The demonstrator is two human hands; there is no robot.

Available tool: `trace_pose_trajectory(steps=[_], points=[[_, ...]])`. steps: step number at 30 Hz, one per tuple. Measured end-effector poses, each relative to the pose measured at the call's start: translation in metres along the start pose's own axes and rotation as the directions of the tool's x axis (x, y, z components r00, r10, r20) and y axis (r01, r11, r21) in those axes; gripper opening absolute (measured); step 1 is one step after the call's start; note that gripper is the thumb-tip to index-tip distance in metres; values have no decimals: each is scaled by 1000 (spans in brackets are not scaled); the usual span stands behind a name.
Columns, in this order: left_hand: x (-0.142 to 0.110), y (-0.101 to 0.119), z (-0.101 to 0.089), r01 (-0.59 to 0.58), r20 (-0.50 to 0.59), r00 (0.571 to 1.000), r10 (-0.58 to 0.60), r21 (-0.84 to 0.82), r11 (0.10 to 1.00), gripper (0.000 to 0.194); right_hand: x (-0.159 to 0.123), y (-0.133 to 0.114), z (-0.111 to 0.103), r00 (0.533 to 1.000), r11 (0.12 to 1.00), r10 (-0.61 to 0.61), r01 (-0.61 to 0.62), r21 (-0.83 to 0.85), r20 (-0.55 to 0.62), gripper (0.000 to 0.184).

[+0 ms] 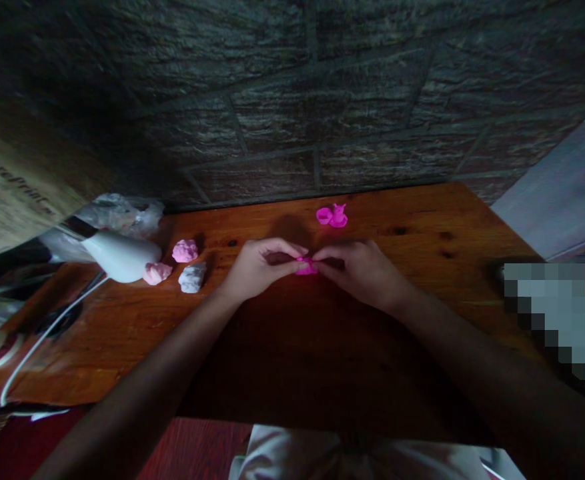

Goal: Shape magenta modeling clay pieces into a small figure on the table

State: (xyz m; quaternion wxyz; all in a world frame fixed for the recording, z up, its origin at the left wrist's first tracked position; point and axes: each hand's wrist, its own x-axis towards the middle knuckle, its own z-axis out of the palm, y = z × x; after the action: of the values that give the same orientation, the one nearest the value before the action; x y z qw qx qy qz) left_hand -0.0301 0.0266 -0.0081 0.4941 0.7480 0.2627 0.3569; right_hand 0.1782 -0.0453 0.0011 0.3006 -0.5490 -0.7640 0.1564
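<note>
Between my two hands, above the wooden table, is a small bright pink piece of what looks like modelling clay. My left hand pinches its left side between thumb and fingers. From the right, my right hand pinches the other side. The fingertips cover part of the piece, so its full shape is hidden. Farther back on the table lie pink shaped pieces, one of them like a small round cup.
At the left are a pink lump, a paler pink lump and a whitish grey lump. Near them a white lamp-like object has a white cable. Clear plastic lies behind. A stone-patterned wall borders the table.
</note>
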Motion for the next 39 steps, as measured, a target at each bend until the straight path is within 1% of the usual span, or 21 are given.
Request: trace_pose_trajectory(steps=[3, 9, 14, 17, 19, 21, 23, 25, 28, 31, 34, 36, 39], points=[[-1, 1, 1, 11, 10, 1000, -11, -6, 1000, 18, 0, -1, 1, 1000, 1000, -18, 18, -20, 6, 14], [-1, 4, 1, 32, 21, 999, -32, 13, 999, 15, 2, -6, 3, 998, 997, 54, -52, -52, 35, 9], [-1, 2, -1, 20, 39, 999, -21, 7, 1000, 12, 4, -2, 7, 996, 996, 86, -85, 28, -15, 11], [-1, 2, -1, 16, 71, 997, -16, -3, 1000, 10, 4, 5, 9, 985, 981, 153, -142, 130, -77, 12], [-1, 3, -2, 26, 70, 997, -26, 3, 1000, 12, 4, 10, 9, 972, 949, 213, -183, 256, -95, 11], [0, 2, -3, 36, 47, 998, -36, 10, 999, 15, 4, 14, 9, 966, 885, 246, -194, 423, -73, 13], [1, 1, -4, 42, 21, 999, -43, 24, 999, 19, 3, 15, 9, 966, 807, 254, -185, 561, -47, 16], [2, -1, -5, 46, 6, 999, -46, 41, 998, 21, 2, 13, 8, 962, 750, 270, -184, 635, -39, 23], [3, -2, -6, 51, -22, 998, -51, 33, 998, 21, 0, 6, 5, 951, 721, 306, -207, 661, -35, 35], [2, 0, -6, 68, -51, 996, -71, -44, 997, 24, -3, 0, 0, 955, 718, 297, -215, 662, -11, 35], [2, 3, -6, 117, -49, 991, -126, -162, 980, 28, -3, -2, -4, 955, 697, 295, -230, 679, 20, 34], [3, 6, -7, 146, -43, 985, -166, -290, 946, 30, -2, -2, -6, 953, 684, 301, -245, 687, 40, 35], [5, 9, -9, 200, -6, 973, -232, -487, 850, 30, -1, -3, -8, 950, 680, 306, -262, 685, 60, 37]])
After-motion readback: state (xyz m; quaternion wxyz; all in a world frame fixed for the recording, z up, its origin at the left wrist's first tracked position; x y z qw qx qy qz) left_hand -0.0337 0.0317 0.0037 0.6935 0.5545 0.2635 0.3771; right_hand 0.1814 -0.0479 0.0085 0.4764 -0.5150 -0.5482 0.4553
